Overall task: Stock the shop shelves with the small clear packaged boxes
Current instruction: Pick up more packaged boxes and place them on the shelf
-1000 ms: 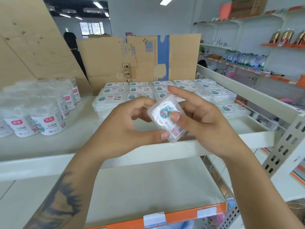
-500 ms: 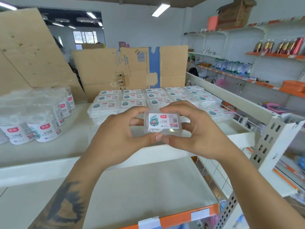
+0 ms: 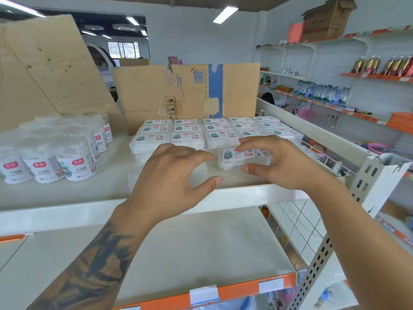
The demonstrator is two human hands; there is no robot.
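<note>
My right hand [image 3: 279,163] holds a small clear packaged box [image 3: 234,158] between curled fingers and thumb, low over the white top shelf [image 3: 111,186], in front of the stocked boxes. The box's label faces up. My left hand [image 3: 172,175] hovers just left of it, fingers and thumb curved apart and holding nothing. Several rows of matching clear boxes [image 3: 214,130] lie flat in stacks at the back of the shelf.
Clear round tubs with red labels [image 3: 55,153] stand on the shelf's left part. Flattened cardboard [image 3: 190,92] leans behind the boxes. A lower shelf [image 3: 178,253] with an orange edge strip lies below. Wall shelves with bottles [image 3: 324,95] run along the right.
The box went from both hands at chest height forward and right toward the shelf. My left hand has let go of it and now only my right hand holds it.
</note>
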